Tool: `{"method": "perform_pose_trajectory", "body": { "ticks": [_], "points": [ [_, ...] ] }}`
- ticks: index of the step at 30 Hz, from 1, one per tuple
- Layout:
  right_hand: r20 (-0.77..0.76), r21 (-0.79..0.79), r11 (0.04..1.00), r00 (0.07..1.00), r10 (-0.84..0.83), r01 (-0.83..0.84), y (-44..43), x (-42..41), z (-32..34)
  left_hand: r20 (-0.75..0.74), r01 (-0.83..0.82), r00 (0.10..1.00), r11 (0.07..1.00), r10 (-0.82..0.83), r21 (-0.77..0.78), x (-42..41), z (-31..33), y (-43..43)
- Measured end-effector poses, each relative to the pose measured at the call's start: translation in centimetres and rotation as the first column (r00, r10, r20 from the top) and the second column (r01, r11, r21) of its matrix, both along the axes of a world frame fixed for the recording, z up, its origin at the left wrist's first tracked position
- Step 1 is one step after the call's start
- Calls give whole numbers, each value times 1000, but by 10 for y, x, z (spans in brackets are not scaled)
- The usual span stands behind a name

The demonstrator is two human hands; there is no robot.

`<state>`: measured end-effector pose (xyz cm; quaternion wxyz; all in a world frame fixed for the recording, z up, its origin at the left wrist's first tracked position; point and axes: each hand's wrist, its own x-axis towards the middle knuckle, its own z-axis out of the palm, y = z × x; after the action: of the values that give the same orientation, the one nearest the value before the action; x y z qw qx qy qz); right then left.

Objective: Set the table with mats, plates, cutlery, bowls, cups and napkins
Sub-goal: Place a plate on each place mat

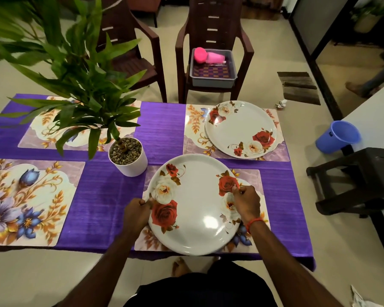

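Note:
A white rose-patterned plate (pixel 195 204) lies over the near right floral mat (pixel 256 180). My left hand (pixel 138 212) grips its left rim. My right hand (pixel 246 201) pinches its right rim, fingers curled. A second rose plate (pixel 241 128) lies on the far right mat (pixel 194 138). Two bare floral mats sit at the left, one near (pixel 24 200) and one far (pixel 42 134), partly hidden by leaves. A grey tray (pixel 213 70) on the far chair holds pink cups (pixel 208 55) and some cutlery.
A potted plant in a white pot (pixel 129 159) stands mid-table on the purple cloth (pixel 160 129). Two brown chairs (pixel 213 29) stand beyond the table. A blue bucket (pixel 338 136) and a dark stool (pixel 359 178) are on the right.

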<state>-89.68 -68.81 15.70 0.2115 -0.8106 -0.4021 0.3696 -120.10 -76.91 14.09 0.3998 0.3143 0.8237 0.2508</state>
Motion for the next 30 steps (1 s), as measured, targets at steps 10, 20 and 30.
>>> {"method": "perform_pose_trajectory", "body": {
  "ticks": [10,20,30],
  "points": [
    [-49,182,983,998,40,-30,-19,2,24,-10,-63,998,995,64,76,3,22,-29],
    [-123,176,953,955,269,-246,-21,-4,47,-11,-182,983,982,183,49,1,55,-71],
    [-185,171,868,850,494,-467,-12,-24,46,31,-434,901,897,433,80,5,63,-133]
  ]
}}
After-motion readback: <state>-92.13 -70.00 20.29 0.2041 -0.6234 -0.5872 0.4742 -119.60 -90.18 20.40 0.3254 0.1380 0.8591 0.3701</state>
